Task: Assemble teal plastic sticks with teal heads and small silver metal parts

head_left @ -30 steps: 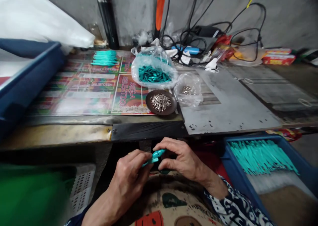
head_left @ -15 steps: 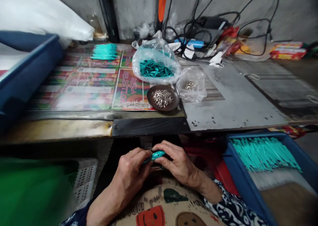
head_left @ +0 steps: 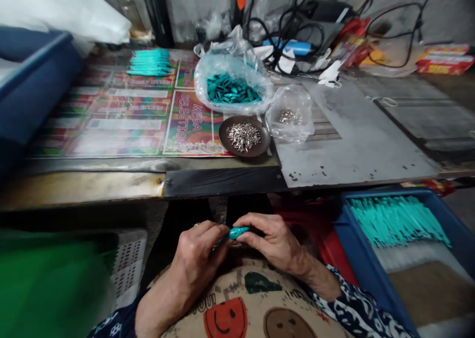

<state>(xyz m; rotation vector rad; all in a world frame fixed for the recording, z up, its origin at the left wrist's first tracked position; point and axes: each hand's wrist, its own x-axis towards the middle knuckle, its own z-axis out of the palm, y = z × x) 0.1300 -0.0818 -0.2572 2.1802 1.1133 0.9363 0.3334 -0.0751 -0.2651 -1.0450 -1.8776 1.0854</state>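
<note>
**Close Work Was Held Low, Supplies Lay Within Reach**

At the far left, a deep blue plastic tray [head_left: 37, 80] stood at the bench end, and a blurred green cloth [head_left: 48, 283] lay lower down. On a glossy multicoloured printed mat [head_left: 104, 130], a neat row of slim teal plastic pieces [head_left: 149, 63] lay side by side, apparently set out for easy counting or picking up. Just right of them, a clear plastic bag [head_left: 222, 66] held a heap of teal pieces, and a shallow round brown dish [head_left: 224, 141] below it held silver metal pins, likely decanted so they could be reached more easily. Beside it sat a small clear plastic bag [head_left: 297, 115] of silver bits.

Below the bench edge, the left hand [head_left: 196, 261] was curled, its fingers pressed together on one end of a small teal plastic piece [head_left: 237, 233]. The right hand [head_left: 274, 246] was also curled, its fingertips pinching the other end. The piece lay between the 2 hands, above the lap. At the far right, a blue plastic tray [head_left: 356, 234] held many long teal strips, placed close to the right hand.
</note>
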